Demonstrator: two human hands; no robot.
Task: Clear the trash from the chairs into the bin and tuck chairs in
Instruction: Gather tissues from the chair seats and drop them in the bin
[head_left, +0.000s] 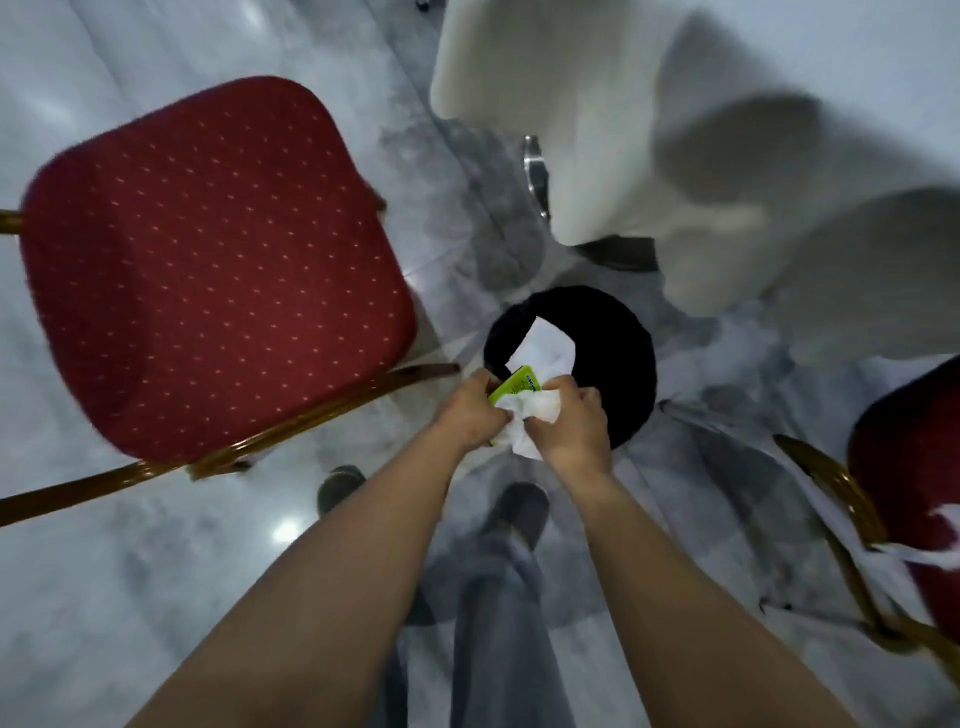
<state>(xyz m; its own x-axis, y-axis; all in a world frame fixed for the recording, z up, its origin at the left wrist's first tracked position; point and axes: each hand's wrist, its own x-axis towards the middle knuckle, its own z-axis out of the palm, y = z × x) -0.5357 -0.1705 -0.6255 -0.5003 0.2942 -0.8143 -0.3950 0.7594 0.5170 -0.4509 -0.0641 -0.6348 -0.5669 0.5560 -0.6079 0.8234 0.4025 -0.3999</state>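
Both of my hands are closed on one bundle of trash: my left hand (470, 415) pinches the green packet (514, 387) along with crumpled white tissue (524, 421), and my right hand (571, 428) clamps the tissue from the other side. I hold the bundle over the near rim of the black bin (608, 358), which stands on the marble floor (156, 597) between the two red chairs; some white paper already shows inside it. To do this well, I think I should carry the bundle a little further forward over the middle of the opening before letting go, so nothing catches the rim and falls outside. The left chair (208, 260) seat looks bare, while the right chair (914, 493) has white scraps (930, 551) on it, so that seat is likely next.
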